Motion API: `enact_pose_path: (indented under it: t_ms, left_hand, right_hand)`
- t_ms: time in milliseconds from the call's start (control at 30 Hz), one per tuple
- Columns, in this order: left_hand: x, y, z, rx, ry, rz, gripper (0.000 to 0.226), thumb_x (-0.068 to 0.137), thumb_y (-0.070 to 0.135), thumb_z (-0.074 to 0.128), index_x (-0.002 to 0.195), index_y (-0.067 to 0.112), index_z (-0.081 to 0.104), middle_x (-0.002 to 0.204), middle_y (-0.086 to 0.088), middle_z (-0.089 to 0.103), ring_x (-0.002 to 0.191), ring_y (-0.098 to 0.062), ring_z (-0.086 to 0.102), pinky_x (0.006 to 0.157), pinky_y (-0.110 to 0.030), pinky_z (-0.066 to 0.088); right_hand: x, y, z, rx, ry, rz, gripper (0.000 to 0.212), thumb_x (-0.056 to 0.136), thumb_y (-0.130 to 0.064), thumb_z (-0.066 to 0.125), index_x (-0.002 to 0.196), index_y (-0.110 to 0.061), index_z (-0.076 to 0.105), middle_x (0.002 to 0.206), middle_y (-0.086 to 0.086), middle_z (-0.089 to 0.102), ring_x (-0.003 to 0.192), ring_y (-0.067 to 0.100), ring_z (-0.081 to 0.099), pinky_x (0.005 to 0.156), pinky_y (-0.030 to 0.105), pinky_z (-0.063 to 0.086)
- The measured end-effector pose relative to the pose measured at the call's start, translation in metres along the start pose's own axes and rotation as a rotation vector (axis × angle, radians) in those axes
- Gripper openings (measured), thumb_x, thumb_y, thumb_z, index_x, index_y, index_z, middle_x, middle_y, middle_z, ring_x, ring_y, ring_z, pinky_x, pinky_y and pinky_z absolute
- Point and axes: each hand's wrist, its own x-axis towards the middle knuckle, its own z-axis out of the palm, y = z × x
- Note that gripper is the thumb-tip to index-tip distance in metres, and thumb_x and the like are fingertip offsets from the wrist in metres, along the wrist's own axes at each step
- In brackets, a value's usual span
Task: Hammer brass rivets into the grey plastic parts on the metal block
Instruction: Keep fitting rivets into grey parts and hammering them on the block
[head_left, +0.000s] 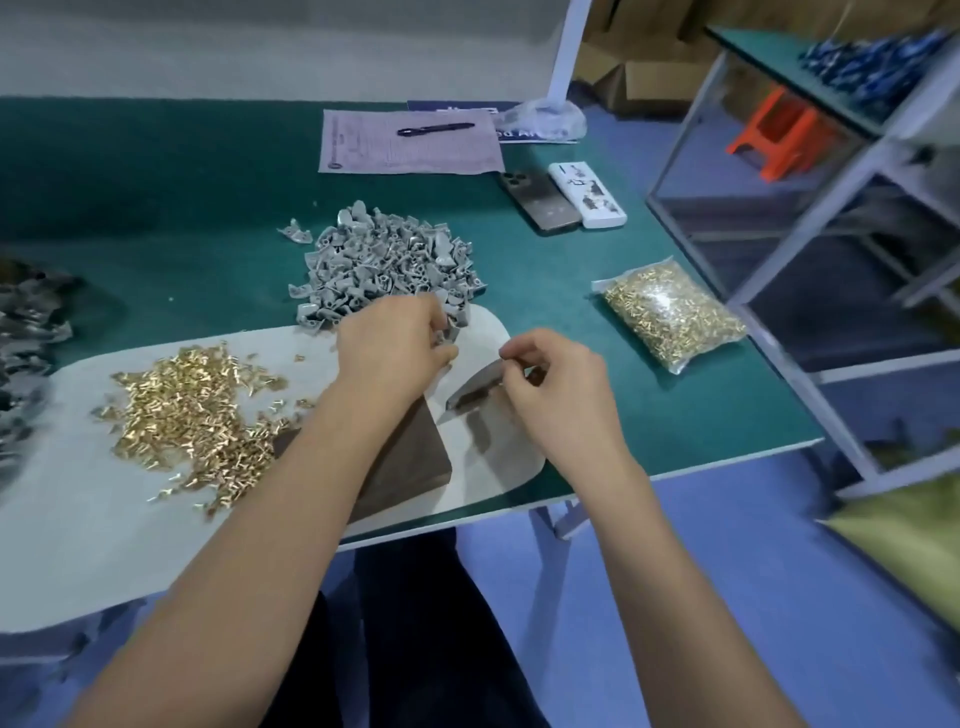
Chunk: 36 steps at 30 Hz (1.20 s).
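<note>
Trouble comes if your left hand (395, 343), pinching a grey plastic part (445, 332), seats it crooked on the metal block (410, 452) while your right hand (556, 384), curled round the hammer (475, 389), strikes.

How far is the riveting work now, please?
Done: uncertain; a blurred grey heap lies far left. In hand: left hand pinches a grey part; right hand holds the hammer. Left: big pile of grey parts, loose rivets, unopened rivet bag.

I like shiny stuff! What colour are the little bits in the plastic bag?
Shiny gold, like brass. The bag of rivets lies on the green table, seen in the head view.
</note>
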Motion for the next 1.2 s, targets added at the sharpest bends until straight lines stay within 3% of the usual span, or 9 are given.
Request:
enact_pose_path:
  t_ms: [233, 433, 567, 667, 767, 967, 1033, 1133, 1200]
  left_hand:
    - [0.011, 0.016, -0.002, 0.152, -0.01, -0.028, 0.03, 0.088, 0.034, 0.071, 0.112, 0.021, 0.057, 0.099, -0.003, 0.068, 0.099, -0.029, 0.064, 0.07, -0.035, 0.044]
    - [0.009, 0.021, -0.008, 0.015, -0.035, -0.043, 0.023, 0.089, 0.012, 0.063, 0.112, 0.014, 0.06, 0.104, -0.01, 0.067, 0.095, -0.032, 0.062, 0.072, -0.038, 0.048]
    - [-0.024, 0.004, -0.019, -0.336, 0.022, -0.006, 0.018, 0.089, 0.024, 0.07, 0.106, 0.023, 0.064, 0.095, 0.003, 0.067, 0.086, -0.017, 0.063, 0.074, -0.032, 0.05]
    - [-0.068, -0.017, -0.028, -0.507, 0.08, -0.011, 0.014, 0.087, 0.035, 0.075, 0.096, 0.036, 0.064, 0.086, 0.016, 0.065, 0.08, 0.005, 0.059, 0.067, -0.016, 0.043]
    - [-0.105, -0.038, -0.031, -0.555, 0.123, -0.052, 0.016, 0.086, 0.034, 0.076, 0.092, 0.041, 0.064, 0.087, 0.017, 0.067, 0.083, 0.009, 0.06, 0.072, -0.01, 0.042]
    - [-0.15, -0.075, -0.031, -0.689, 0.248, -0.16, 0.014, 0.093, 0.018, 0.07, 0.099, 0.029, 0.063, 0.093, 0.017, 0.07, 0.09, 0.013, 0.063, 0.071, -0.002, 0.041]
    - [-0.16, -0.082, -0.032, -0.675, 0.249, -0.162, 0.012, 0.094, 0.019, 0.068, 0.101, 0.029, 0.063, 0.096, 0.019, 0.069, 0.093, 0.01, 0.064, 0.076, -0.008, 0.047]
    - [-0.172, -0.09, -0.032, -0.559, 0.263, -0.193, 0.01, 0.094, 0.03, 0.066, 0.103, 0.033, 0.066, 0.101, 0.019, 0.068, 0.096, -0.004, 0.063, 0.084, -0.036, 0.053]
    - [-0.177, -0.092, -0.031, -0.486, 0.276, -0.18, 0.009, 0.094, 0.034, 0.066, 0.103, 0.034, 0.068, 0.103, 0.018, 0.066, 0.1, -0.005, 0.059, 0.084, -0.038, 0.052]
  right_hand:
    - [-0.002, -0.001, 0.008, 0.027, -0.017, -0.019, 0.017, 0.087, -0.018, 0.064, 0.093, -0.031, 0.072, 0.081, -0.019, 0.069, 0.078, 0.007, 0.064, 0.075, 0.037, 0.056]
    - [-0.003, -0.006, 0.012, 0.065, -0.021, -0.052, 0.017, 0.087, -0.016, 0.064, 0.093, -0.029, 0.073, 0.085, -0.015, 0.072, 0.082, 0.008, 0.066, 0.079, 0.035, 0.056]
    - [-0.007, -0.011, 0.014, 0.134, 0.034, -0.063, 0.02, 0.081, -0.01, 0.066, 0.081, -0.029, 0.066, 0.074, -0.017, 0.067, 0.075, -0.001, 0.062, 0.066, 0.009, 0.042]
    - [-0.016, -0.019, 0.023, 0.181, 0.018, -0.064, 0.016, 0.078, -0.011, 0.067, 0.079, -0.026, 0.065, 0.073, -0.016, 0.067, 0.073, 0.002, 0.063, 0.066, 0.014, 0.046]
    - [-0.025, -0.033, 0.036, 0.219, -0.049, -0.133, 0.022, 0.081, -0.014, 0.066, 0.097, -0.029, 0.066, 0.077, -0.013, 0.068, 0.065, 0.007, 0.062, 0.069, 0.026, 0.051]
    - [-0.052, -0.066, 0.063, 0.289, -0.189, -0.327, 0.018, 0.088, -0.014, 0.068, 0.098, -0.026, 0.077, 0.088, -0.018, 0.075, 0.085, -0.002, 0.068, 0.08, 0.017, 0.052]
    - [-0.058, -0.072, 0.069, 0.302, -0.209, -0.348, 0.015, 0.088, -0.015, 0.072, 0.095, -0.028, 0.075, 0.086, -0.019, 0.074, 0.087, -0.003, 0.069, 0.077, 0.017, 0.052]
    - [-0.065, -0.075, 0.073, 0.336, -0.249, -0.339, 0.01, 0.088, -0.016, 0.076, 0.091, -0.024, 0.075, 0.083, -0.016, 0.074, 0.085, 0.0, 0.07, 0.074, 0.014, 0.048]
    - [-0.069, -0.074, 0.072, 0.349, -0.26, -0.356, 0.009, 0.087, -0.016, 0.078, 0.09, -0.025, 0.077, 0.083, -0.013, 0.073, 0.083, 0.004, 0.068, 0.075, 0.015, 0.046]
